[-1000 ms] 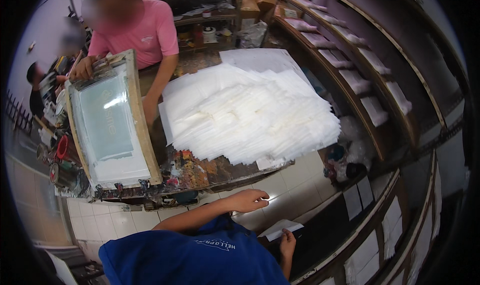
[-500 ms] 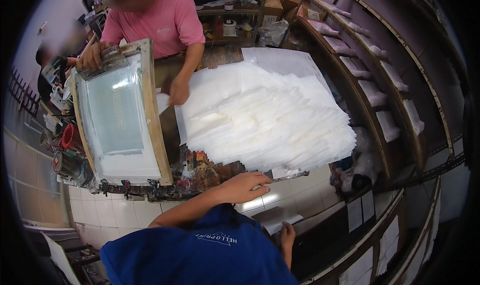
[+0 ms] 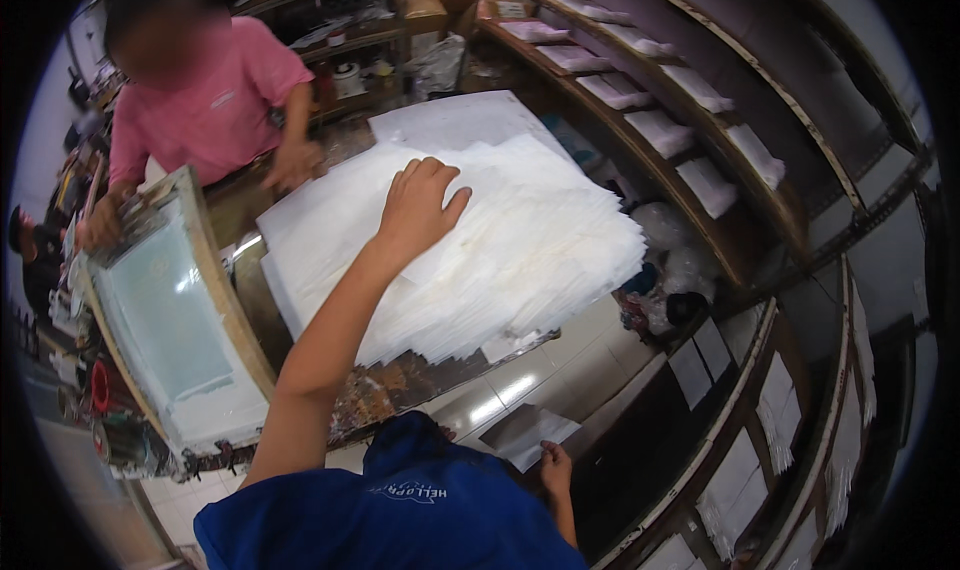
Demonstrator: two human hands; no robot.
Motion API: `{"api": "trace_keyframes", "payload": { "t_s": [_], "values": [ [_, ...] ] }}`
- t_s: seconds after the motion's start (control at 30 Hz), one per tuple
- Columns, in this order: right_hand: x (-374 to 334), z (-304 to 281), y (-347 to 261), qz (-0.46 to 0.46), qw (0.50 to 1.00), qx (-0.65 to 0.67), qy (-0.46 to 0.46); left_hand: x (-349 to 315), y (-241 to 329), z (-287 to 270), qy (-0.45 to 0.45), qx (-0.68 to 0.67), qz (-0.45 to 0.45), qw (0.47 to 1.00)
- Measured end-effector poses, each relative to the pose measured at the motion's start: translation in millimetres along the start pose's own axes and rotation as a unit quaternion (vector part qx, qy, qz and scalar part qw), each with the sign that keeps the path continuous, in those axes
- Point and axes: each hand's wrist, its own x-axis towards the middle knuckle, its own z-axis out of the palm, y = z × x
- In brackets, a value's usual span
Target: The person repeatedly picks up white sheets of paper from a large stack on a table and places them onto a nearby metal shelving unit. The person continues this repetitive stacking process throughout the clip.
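Note:
A wide, fanned pile of thin white sheets (image 3: 520, 240) covers the table in front of me. My left hand (image 3: 425, 205) reaches over its far part, palm down, fingers slightly bent and thumb apart, with no sheet visible in it. Whether the fingertips touch the pile I cannot tell. Low by my right side, my right hand (image 3: 557, 467) pinches the edge of a pale flat sheet (image 3: 525, 436). Across the table a co-worker in a pink shirt (image 3: 205, 110) has one hand on a wooden-framed printing screen (image 3: 180, 295); the other is near the pile's far left edge.
Slanted wooden racks (image 3: 720, 140) with white sheets stand at the back right. More racks (image 3: 735, 480) are at the near right. Clear plastic bags (image 3: 665, 230) lie beside the table's right end. Paint cans (image 3: 120, 440) stand left of the screen. A paint-stained table edge (image 3: 375, 395) runs before me.
My left hand has moved from the table's near edge out over the pile. The co-worker's screen is lower, and their free hand has drawn back. My view has shifted right.

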Motion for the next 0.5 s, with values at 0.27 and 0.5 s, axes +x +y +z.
{"api": "trace_keyframes", "payload": {
  "t_s": [0.27, 0.5],
  "values": [
    [-39.8, -13.7, 28.3, 0.052, 0.995, 0.044, 0.069, 116.2, -73.3, 141.6, -0.268, 0.113, -0.098, 0.952],
    [-94.9, -15.7, 66.0, 0.138, 0.979, 0.101, 0.111, 162.7, -177.5, 166.1, -0.411, 0.116, 0.002, 0.904]
  ]
}}
